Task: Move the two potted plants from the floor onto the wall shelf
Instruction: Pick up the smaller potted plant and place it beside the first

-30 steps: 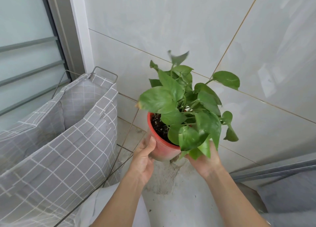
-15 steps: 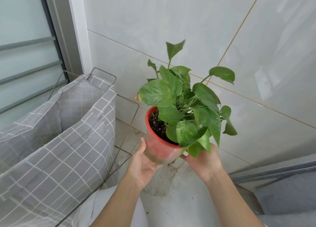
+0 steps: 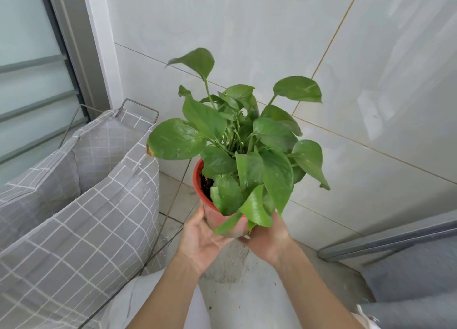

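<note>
A leafy green plant in a red plastic pot hangs in the air in front of the tiled wall. My left hand cups the pot's lower left side. My right hand grips its lower right side, partly under drooping leaves. The pot tilts slightly toward me, with dark soil showing at its left rim. No second plant and no shelf are in view.
A grey checked fabric basket on a wire frame stands close on the left. A window frame is behind it. A grey ledge runs at the lower right. Stained concrete floor lies below the pot.
Both hands have carried the pot a little higher and to the right. The leaves swayed, and the top leaf now stands taller.
</note>
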`<state>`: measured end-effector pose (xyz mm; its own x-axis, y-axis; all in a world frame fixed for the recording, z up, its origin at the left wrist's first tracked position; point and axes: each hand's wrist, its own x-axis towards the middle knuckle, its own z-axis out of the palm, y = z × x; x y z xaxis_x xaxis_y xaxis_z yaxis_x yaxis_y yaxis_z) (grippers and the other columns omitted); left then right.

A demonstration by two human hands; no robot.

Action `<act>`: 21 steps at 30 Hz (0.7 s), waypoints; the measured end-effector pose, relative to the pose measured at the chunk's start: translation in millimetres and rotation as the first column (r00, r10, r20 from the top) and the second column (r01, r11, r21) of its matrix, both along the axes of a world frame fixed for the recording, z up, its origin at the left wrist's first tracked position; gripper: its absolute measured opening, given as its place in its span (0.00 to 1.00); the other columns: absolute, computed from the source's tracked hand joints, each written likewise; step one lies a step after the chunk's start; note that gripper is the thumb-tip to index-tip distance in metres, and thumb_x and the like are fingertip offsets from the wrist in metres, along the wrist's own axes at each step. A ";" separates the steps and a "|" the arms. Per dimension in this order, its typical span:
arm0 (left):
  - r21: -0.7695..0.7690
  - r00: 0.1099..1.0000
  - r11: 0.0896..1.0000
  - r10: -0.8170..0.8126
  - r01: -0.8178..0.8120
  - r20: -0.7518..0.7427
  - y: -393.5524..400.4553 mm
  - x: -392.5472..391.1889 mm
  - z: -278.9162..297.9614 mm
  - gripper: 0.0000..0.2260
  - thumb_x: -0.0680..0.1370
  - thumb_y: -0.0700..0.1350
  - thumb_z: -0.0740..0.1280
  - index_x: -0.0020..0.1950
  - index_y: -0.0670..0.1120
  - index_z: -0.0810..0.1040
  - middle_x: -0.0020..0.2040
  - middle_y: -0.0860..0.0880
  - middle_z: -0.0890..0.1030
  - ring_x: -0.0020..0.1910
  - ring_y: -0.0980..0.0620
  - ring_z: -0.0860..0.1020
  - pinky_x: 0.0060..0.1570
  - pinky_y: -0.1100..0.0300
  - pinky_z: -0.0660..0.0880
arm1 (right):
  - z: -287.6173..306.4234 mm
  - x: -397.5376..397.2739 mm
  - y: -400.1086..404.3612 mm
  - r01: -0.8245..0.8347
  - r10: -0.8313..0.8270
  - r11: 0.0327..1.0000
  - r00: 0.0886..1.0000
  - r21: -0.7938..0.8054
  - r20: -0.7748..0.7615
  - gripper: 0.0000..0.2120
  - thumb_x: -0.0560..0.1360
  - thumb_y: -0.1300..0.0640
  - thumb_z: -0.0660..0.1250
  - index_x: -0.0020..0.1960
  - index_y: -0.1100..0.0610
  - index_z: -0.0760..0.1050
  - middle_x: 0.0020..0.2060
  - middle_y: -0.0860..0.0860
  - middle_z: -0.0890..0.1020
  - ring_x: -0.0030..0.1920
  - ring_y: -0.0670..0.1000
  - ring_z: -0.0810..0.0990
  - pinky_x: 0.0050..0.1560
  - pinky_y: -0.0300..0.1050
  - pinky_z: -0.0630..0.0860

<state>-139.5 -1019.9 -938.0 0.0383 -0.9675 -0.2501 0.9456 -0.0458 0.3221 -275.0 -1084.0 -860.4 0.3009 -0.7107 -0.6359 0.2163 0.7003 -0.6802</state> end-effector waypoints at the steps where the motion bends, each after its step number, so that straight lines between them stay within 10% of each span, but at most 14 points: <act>1: 0.011 1.000 1.000 0.003 -0.003 -0.002 -0.5 -0.2 0.4 0.23 0.82 0.51 0.57 0.75 0.44 0.69 0.63 0.37 0.80 0.60 0.35 0.81 0.52 0.41 0.78 | 0.0 1.6 0.6 -0.020 0.018 1.000 0.998 0.023 0.063 0.28 0.82 0.45 0.54 0.45 0.60 0.86 0.54 0.59 0.85 0.59 0.61 0.80 0.70 0.61 0.67; 8: 0.051 0.994 0.999 0.022 -0.017 -0.102 -2.6 -1.8 12.1 0.20 0.83 0.50 0.57 0.72 0.43 0.73 0.64 0.37 0.80 0.58 0.35 0.81 0.50 0.41 0.79 | 9.6 0.9 -3.8 -0.054 0.042 0.998 0.949 0.029 0.313 0.29 0.78 0.62 0.50 0.27 0.61 0.83 0.28 0.58 0.83 0.27 0.55 0.83 0.29 0.46 0.80; 12: 0.117 0.988 0.992 0.054 -0.037 -0.144 -10.0 -0.8 46.8 0.21 0.83 0.49 0.53 0.71 0.43 0.74 0.64 0.37 0.80 0.58 0.34 0.81 0.48 0.40 0.80 | 33.4 1.5 -10.6 -0.017 -0.006 0.998 0.926 0.056 0.378 0.15 0.68 0.61 0.60 0.41 0.65 0.85 0.44 0.62 0.85 0.49 0.61 0.85 0.54 0.58 0.80; 16: 0.178 0.985 0.984 0.028 0.003 -0.172 -17.5 -0.8 126.2 0.22 0.85 0.49 0.47 0.73 0.44 0.70 0.64 0.34 0.79 0.57 0.30 0.80 0.49 0.37 0.79 | 92.1 -2.8 -22.3 0.017 -0.072 0.989 0.921 0.146 0.382 0.20 0.76 0.61 0.54 0.39 0.64 0.84 0.35 0.60 0.85 0.32 0.58 0.85 0.31 0.48 0.81; 21: 0.187 0.994 0.982 0.035 -0.014 -0.108 -12.4 -13.1 238.6 0.23 0.76 0.43 0.65 0.72 0.43 0.71 0.66 0.35 0.78 0.58 0.29 0.80 0.47 0.35 0.79 | 193.0 -10.1 -20.7 0.033 -0.088 0.985 0.939 0.167 0.333 0.22 0.81 0.60 0.51 0.42 0.63 0.82 0.34 0.58 0.85 0.34 0.55 0.85 0.39 0.49 0.78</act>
